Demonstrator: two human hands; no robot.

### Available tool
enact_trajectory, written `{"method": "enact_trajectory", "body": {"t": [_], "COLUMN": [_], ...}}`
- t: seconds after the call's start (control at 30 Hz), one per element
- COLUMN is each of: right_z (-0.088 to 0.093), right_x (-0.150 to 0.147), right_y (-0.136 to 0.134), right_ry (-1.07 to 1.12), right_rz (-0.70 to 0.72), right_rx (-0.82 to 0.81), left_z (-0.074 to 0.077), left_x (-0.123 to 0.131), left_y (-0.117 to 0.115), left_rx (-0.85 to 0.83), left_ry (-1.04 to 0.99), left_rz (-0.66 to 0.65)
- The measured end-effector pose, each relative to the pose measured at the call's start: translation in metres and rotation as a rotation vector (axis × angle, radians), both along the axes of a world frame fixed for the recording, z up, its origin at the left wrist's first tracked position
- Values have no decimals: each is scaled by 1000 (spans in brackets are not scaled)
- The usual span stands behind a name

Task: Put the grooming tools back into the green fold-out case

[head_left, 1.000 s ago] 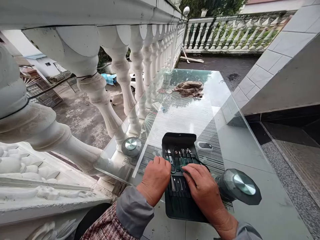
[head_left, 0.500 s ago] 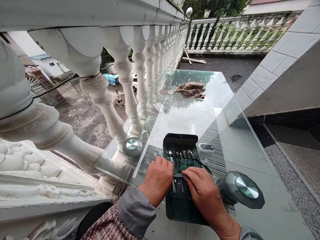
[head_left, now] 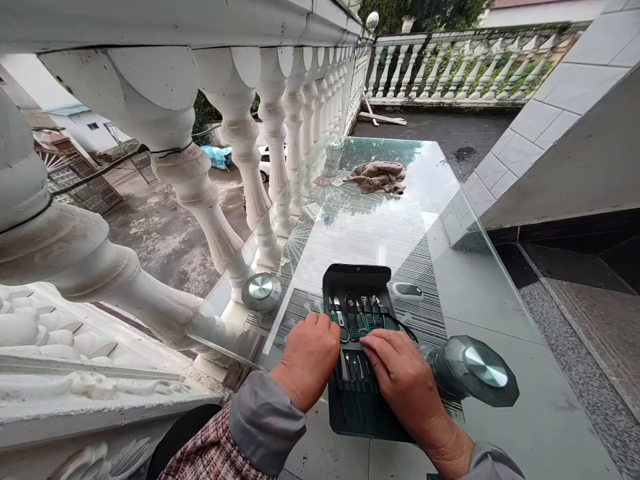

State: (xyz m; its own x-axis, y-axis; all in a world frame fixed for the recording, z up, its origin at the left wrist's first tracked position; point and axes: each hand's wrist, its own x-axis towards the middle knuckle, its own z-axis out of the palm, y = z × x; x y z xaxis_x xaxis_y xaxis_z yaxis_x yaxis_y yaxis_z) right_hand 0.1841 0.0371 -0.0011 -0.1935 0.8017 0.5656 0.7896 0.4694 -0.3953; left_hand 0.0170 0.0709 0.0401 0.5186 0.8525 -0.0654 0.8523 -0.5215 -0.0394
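Observation:
A dark green manicure case (head_left: 350, 417) lies unfolded on the glass table. Nail clippers (head_left: 373, 307), a slim file (head_left: 339, 308) and a pair of scissors (head_left: 345, 335) sit in its upper part. Several thin metal tools (head_left: 355, 365) stand in loops in the lower part. My left hand (head_left: 311, 353) is closed at the case's left edge, beside a scissor ring, its fingertips partly hidden. Across the right edge lies my right hand (head_left: 405, 380), with thumb and fingers pressed together near the case's middle, by the other scissor ring.
Under the glass table top (head_left: 480, 293), round metal-capped supports (head_left: 485, 367) show on both sides. A brown cloth (head_left: 379, 177) lies toward the far end. White balusters (head_left: 185, 180) run along the left, and a tiled slanted wall (head_left: 545, 127) rises at right.
The view has shifted slightly, so the table and case appear a little further left. Both hands keep nearly the same place on the case. The person in the yard no longer shows.

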Motion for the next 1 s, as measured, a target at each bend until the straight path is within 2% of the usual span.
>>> {"method": "enact_trajectory", "body": {"t": [0.43,0.6,0.87,1.0], "right_z": [1,2,1,1], "right_x": [2,4,3,1], "right_y": [0,1,1,1], "right_ry": [39,59,21,-19], "right_rz": [3,-22,-9,-22], "right_rx": [-10,4,-8,12], "left_z": [1,1,6,4], "left_x": [2,2,-1,-2], "left_y": [0,-1,-1,-2], "left_rx": [9,21,-44,-22], "left_ry": [5,-2,24,13], "left_rz": [-4,-44,-62,-69]}}
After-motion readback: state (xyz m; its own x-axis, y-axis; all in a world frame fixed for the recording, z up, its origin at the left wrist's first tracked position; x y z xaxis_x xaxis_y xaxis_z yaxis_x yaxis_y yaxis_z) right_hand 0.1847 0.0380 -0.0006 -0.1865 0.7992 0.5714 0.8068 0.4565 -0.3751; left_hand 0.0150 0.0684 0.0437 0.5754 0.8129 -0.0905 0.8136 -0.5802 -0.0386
